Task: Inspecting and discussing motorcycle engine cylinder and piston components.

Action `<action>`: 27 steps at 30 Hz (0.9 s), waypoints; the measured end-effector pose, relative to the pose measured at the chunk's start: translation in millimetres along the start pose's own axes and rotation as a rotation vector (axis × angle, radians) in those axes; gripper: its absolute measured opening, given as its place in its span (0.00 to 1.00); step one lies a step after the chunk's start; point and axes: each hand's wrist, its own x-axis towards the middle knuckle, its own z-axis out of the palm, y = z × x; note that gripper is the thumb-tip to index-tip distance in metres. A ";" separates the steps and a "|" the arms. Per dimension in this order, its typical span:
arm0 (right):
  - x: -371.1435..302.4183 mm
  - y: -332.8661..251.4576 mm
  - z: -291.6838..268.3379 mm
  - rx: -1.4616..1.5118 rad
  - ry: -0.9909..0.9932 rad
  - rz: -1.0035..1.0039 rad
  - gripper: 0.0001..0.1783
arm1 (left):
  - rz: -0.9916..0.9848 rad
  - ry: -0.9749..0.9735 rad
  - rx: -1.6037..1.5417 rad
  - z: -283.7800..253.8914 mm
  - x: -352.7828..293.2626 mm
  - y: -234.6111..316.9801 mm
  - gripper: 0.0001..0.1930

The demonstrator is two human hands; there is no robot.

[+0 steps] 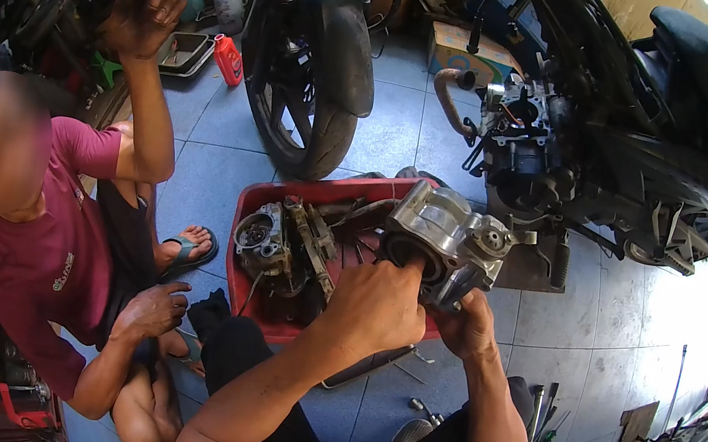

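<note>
A silver metal engine casing (444, 225) with a round dark bore is held up over the right side of the red plastic tray (350, 186). My right hand (470, 326) grips its lower right side, thumb along the edge. At the bore is my left hand (378, 306), fingers curled and one finger reaching into the opening; the fingertips are hidden. Inside the tray lie another engine casing (265, 240) and a long metal part (310, 246), with small loose pieces between them.
A person (46, 223) sits at the left with one hand (143, 15) raised. Ahead stands a motorcycle front wheel (331, 127); a partly stripped motorcycle (545, 148) is at the right. A red bottle (228, 60) and screwdrivers (549, 429) are on the tiled floor.
</note>
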 end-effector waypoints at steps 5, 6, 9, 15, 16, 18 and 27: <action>-1.1 -0.7 0.3 0.014 0.011 -0.003 0.36 | 0.046 0.037 -0.053 3.9 -2.3 0.3 0.16; -1.4 0.1 -0.6 0.011 0.009 -0.007 0.36 | 0.049 0.041 -0.053 3.8 -1.8 0.2 0.16; -0.3 2.3 -2.6 0.035 0.036 -0.026 0.36 | -0.005 0.033 -0.003 1.7 -1.1 -0.3 0.20; 2.2 0.8 0.0 0.054 0.047 -0.040 0.36 | 0.019 -0.002 -0.003 -3.8 -8.5 -4.6 0.28; 1.9 -3.3 2.0 0.009 0.063 -0.055 0.36 | -0.014 0.067 -0.069 -8.0 -11.6 -8.5 0.27; 3.3 -8.7 -3.2 -0.086 0.062 -0.062 0.38 | -0.052 0.204 -0.199 -17.1 -16.4 -23.2 0.23; 0.9 8.4 0.3 -0.288 0.264 0.026 0.32 | -0.006 0.515 -0.640 -14.2 1.8 -62.6 0.10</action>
